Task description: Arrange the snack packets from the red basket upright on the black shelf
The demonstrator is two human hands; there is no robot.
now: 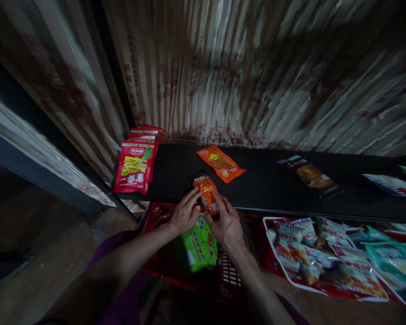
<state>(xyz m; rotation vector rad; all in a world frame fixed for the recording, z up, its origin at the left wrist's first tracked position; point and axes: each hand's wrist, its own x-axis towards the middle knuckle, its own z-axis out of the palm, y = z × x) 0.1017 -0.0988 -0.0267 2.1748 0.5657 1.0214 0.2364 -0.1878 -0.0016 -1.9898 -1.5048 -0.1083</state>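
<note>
Between my two hands is a small orange and black snack packet, the orange packet (pixel 207 195), at the front edge of the black shelf. My left hand (pixel 186 214) has its fingers curled against the packet's left side. My right hand (pixel 225 222) holds its right side with the fingertips. Below them, a green snack bag (pixel 200 246) lies in a red basket (pixel 230 273). Just behind my hands, a flat orange bag (pixel 221 163) rests on the shelf.
Red packets (pixel 134 167) are stacked at the left end of the black shelf (pixel 260 178). A dark brown packet (pixel 311 177) lies farther right. At the lower right stands a white-rimmed red basket (pixel 277 266) of snack bags. Striped sheeting hangs behind the shelf.
</note>
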